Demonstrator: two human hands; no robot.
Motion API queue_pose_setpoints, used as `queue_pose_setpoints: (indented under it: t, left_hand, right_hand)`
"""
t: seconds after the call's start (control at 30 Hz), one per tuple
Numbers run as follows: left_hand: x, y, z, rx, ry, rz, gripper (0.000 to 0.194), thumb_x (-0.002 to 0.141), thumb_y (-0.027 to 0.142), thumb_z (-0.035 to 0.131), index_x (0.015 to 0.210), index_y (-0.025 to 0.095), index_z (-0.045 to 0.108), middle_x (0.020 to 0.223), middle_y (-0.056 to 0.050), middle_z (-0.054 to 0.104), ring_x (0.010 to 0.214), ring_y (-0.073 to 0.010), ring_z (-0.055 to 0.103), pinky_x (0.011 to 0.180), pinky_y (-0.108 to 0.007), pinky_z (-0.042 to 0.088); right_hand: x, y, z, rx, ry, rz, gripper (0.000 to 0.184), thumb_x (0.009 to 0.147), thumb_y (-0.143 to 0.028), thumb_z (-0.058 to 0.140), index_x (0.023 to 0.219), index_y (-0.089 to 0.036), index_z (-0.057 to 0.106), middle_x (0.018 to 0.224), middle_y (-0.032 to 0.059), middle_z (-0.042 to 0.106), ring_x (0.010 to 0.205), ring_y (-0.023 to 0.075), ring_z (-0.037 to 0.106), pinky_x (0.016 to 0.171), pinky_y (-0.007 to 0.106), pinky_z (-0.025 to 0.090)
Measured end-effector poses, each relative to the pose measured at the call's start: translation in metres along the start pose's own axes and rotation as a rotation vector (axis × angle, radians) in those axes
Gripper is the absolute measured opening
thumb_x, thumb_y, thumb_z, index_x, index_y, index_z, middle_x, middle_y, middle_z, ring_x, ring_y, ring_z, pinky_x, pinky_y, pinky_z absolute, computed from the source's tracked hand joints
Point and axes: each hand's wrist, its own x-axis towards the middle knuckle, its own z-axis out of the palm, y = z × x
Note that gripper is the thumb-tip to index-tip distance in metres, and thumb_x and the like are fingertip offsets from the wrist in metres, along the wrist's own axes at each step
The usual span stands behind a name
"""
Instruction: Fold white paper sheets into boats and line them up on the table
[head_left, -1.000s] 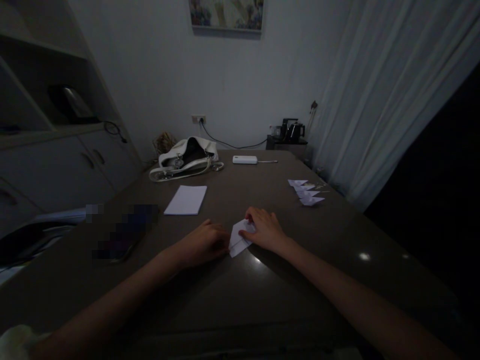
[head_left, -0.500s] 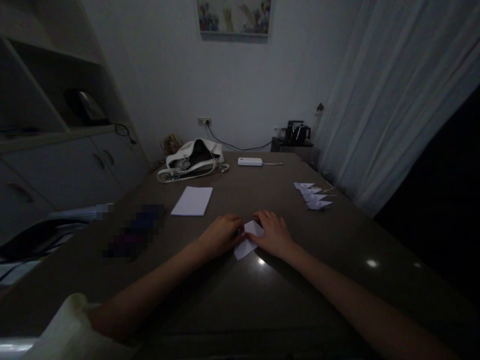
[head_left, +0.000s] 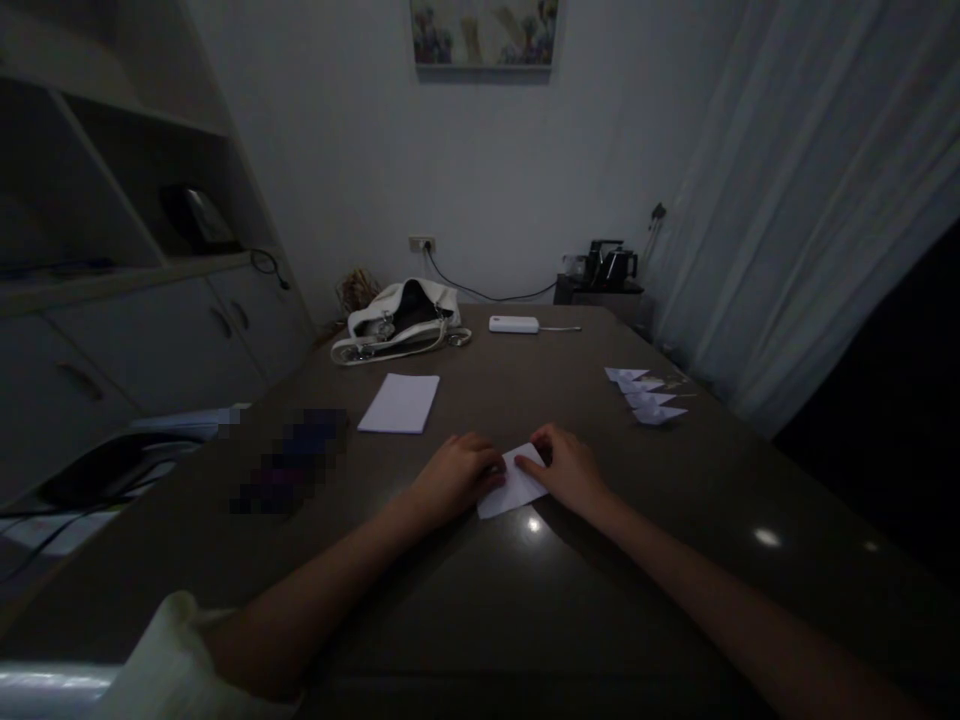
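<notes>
A folded piece of white paper [head_left: 513, 492] lies on the dark tabletop in front of me. My left hand [head_left: 463, 474] is closed, its curled fingers gripping the paper along its left side. From the other side my right hand [head_left: 571, 470] pinches the upper right part of the paper, with the thumb on top and the index finger at the far edge. The exact folds under my fingers are too dim to make out. Several folded white paper boats [head_left: 646, 396] stand in a row towards the table's right edge.
Left of my hands lies a stack of white paper [head_left: 400, 404]. Behind it sits a white handbag [head_left: 409, 318], with a white power strip [head_left: 514, 325] to its right. A blurred-out dark item [head_left: 296, 455] is on the left. A black kettle [head_left: 616, 268] stands beyond the table.
The paper now shows a broader, flatter face, and my right hand has shifted slightly right along it. My left hand keeps its hold. The whole view has swung a little left.
</notes>
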Motion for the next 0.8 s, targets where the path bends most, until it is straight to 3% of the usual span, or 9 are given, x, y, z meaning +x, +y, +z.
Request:
queue_pose_setpoints:
  t: [0.23, 0.43, 0.6, 0.8]
  left_hand:
    - [-0.001, 0.007, 0.0, -0.008, -0.022, 0.059, 0.019, 0.09, 0.027, 0.05, 0.102, 0.022, 0.064, 0.104, -0.006, 0.062, 0.098, -0.0208, 0.055, 0.084, -0.034, 0.038]
    - [-0.003, 0.007, -0.003, 0.005, -0.052, 0.077, 0.023, 0.09, 0.028, 0.049, 0.107, 0.025, 0.064, 0.109, -0.006, 0.061, 0.102, -0.0214, 0.053, 0.086, -0.036, 0.037]
    - [-0.002, 0.004, -0.003, -0.017, -0.04, 0.074, 0.019, 0.089, 0.027, 0.052, 0.103, 0.025, 0.065, 0.107, -0.004, 0.063, 0.102, -0.0215, 0.053, 0.085, -0.035, 0.035]
    - [-0.002, -0.002, 0.001, -0.054, -0.021, 0.068, 0.018, 0.087, 0.024, 0.057, 0.101, 0.027, 0.066, 0.106, -0.003, 0.062, 0.1, -0.0204, 0.054, 0.082, -0.034, 0.036]
  right_hand:
    - [0.0, 0.005, 0.003, 0.159, 0.008, 0.04, 0.035, 0.067, -0.024, 0.068, 0.096, -0.019, 0.049, 0.076, 0.0009, 0.06, 0.063, 0.0145, 0.056, 0.056, 0.025, 0.04]
    - [0.0, -0.001, -0.001, 0.293, 0.01, -0.064, 0.03, 0.068, -0.016, 0.062, 0.095, -0.019, 0.051, 0.074, -0.0007, 0.059, 0.063, 0.0128, 0.057, 0.056, 0.023, 0.043]
    - [0.0, -0.005, -0.007, 0.385, -0.081, -0.119, 0.004, 0.074, -0.016, 0.059, 0.077, -0.018, 0.057, 0.07, 0.0004, 0.062, 0.062, 0.0122, 0.057, 0.058, 0.023, 0.046]
    - [-0.004, -0.004, -0.015, 0.337, -0.197, -0.248, 0.019, 0.067, 0.0, 0.054, 0.074, -0.018, 0.059, 0.083, 0.001, 0.065, 0.075, 0.0131, 0.06, 0.07, 0.025, 0.045]
